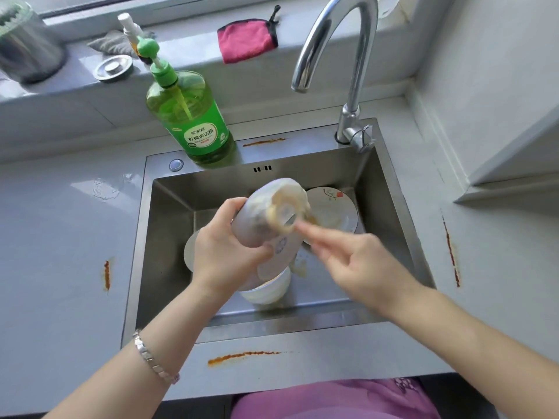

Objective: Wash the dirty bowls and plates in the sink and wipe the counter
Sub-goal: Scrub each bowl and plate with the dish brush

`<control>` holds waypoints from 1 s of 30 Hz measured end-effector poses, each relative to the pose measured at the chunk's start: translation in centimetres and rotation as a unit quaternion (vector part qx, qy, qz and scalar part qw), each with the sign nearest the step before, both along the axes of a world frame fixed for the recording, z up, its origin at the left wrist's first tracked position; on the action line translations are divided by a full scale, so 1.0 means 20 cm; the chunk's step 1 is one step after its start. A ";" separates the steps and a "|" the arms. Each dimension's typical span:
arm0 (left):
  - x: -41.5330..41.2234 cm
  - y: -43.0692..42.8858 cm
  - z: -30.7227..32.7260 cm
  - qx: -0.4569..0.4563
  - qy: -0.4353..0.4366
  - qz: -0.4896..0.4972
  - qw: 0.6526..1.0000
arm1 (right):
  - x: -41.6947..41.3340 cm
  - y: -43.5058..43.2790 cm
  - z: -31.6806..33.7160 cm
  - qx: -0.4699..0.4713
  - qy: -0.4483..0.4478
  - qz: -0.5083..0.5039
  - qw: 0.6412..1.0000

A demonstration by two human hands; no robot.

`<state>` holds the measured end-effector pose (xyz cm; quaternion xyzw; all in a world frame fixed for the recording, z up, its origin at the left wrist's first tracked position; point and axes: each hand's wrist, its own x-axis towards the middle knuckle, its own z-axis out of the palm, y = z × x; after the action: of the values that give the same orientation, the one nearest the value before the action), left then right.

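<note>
"Fingers [237, 205] of the left hand [223, 252]?"

"Curled round the dirty bowl [260, 219], held tilted, foot upward, above the sink [211, 189]."

"And the right hand [363, 261]?"

"Blurred. Its forefinger [317, 231] reached out straight to the bowl's foot ring and gripped nothing."

"What lay in the sink?"

"A white bowl [266, 291] just under the held one, a plate [332, 207] leaning at the back right, and a white dish [189, 252] partly hidden by the left hand."

"The counter [60, 237]?"

"Orange smears [242, 355] marked it around the sink. A green soap bottle [193, 122] stood on the back rim."
</note>
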<state>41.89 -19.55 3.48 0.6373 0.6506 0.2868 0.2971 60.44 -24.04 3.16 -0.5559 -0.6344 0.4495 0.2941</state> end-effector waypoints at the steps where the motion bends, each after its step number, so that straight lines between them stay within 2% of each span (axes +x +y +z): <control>1: 0.00 0.00 0.00 -0.004 -0.006 0.002 1.000 | -0.03 -0.01 0.02 0.018 -0.016 0.030 0.999; 6: -0.01 -0.02 -0.02 0.006 0.016 0.007 1.000 | 0.04 0.11 -0.02 -0.034 -0.053 -0.085 0.994; 10: -0.02 -0.04 -0.01 -0.007 -0.009 0.014 1.000 | -0.06 -0.02 0.01 0.012 -0.016 -0.013 1.000; 14: -0.03 -0.08 -0.01 0.006 -0.007 0.028 1.000 | 0.04 0.10 -0.04 -0.085 -0.005 -0.119 0.989; 17: -0.03 -0.08 -0.02 -0.007 -0.022 0.042 0.999 | -0.04 0.00 -0.01 -0.061 0.043 -0.057 0.996; 19: -0.03 -0.09 -0.03 -0.018 -0.040 0.053 0.998 | -0.04 0.02 -0.04 -0.058 0.039 -0.074 0.995; 22: -0.02 -0.10 -0.02 -0.025 -0.061 0.072 0.995 | -0.01 0.09 -0.10 -0.105 0.051 -0.136 0.984; 26: -0.01 -0.08 -0.03 -0.024 -0.085 0.096 0.991 | -0.12 0.01 -0.05 -0.068 0.080 -0.070 0.992; 30: -0.01 -0.09 -0.03 -0.030 -0.119 0.124 0.985 | -0.03 0.10 -0.17 -0.124 0.076 -0.169 0.975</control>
<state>41.64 -21.43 2.91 0.5038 0.6927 0.3755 0.3541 59.85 -22.07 -0.18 -0.6512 -0.4464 0.5095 0.3421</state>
